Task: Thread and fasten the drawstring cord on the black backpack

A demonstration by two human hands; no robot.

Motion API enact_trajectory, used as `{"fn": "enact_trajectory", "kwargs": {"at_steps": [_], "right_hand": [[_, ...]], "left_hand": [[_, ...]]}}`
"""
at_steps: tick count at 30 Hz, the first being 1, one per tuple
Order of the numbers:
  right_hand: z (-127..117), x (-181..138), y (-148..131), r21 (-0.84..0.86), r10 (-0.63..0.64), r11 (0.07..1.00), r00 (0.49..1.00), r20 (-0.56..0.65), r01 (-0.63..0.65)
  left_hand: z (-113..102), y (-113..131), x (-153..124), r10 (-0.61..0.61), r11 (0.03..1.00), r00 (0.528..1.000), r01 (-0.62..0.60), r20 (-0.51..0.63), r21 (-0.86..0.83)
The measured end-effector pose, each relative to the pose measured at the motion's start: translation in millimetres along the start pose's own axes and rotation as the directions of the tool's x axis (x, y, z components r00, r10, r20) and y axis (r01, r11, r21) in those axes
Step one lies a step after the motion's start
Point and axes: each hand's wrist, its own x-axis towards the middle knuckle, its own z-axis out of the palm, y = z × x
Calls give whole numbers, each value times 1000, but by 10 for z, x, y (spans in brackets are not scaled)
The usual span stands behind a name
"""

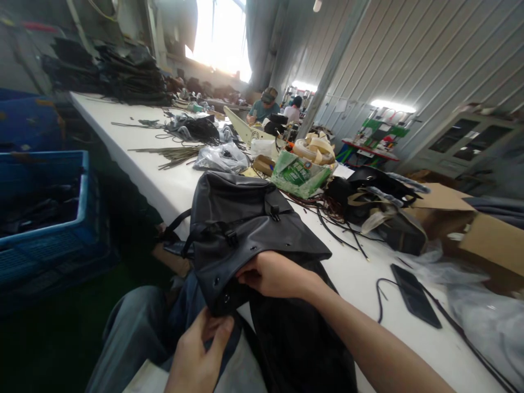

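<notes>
A black backpack point(241, 218) of smooth, leather-like material lies at the table's edge, with buckled straps across it and metal eyelets along its open rim. My right hand point(278, 274) is closed on that rim, its fingertips curled at the edge between eyelets. Below it, my left hand point(202, 349) pinches at the lower corner of the same rim, close to an eyelet; what lies between its fingertips is partly hidden. Black fabric hangs down beneath my right wrist. A black cord point(380, 295) and a dark phone point(415, 297) lie to the right.
The white table point(155, 185) carries thin strips point(176, 155), a clear plastic bag point(223, 158), and a green box point(301, 172) holding rolls. Cardboard boxes point(491, 234) stand at right, a blue crate point(84, 202) at left. A co-worker point(264, 106) sits farther back.
</notes>
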Motion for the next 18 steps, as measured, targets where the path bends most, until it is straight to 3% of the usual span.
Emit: {"fn": "enact_trajectory", "kwargs": {"at_steps": [2, 7, 12, 18], "right_hand": [[8, -13, -29, -14, -10, 1000, 1000, -6, 10], [31, -68, -108, -117, -90, 990, 994, -68, 82], [60, -92, -175, -225, -156, 967, 977, -145, 120], [100, -60, -201, -333, -181, 934, 974, -135, 127]], "left_hand": [[30, 72, 101, 26, 999, 998, -25, 55, -23], [44, 53, 285, 12, 1000, 1000, -12, -2, -27], [69, -48, 300, -19, 991, 1000, 21, 18, -129], [42, 112, 300, 7, 983, 1000, -3, 20, -184]]}}
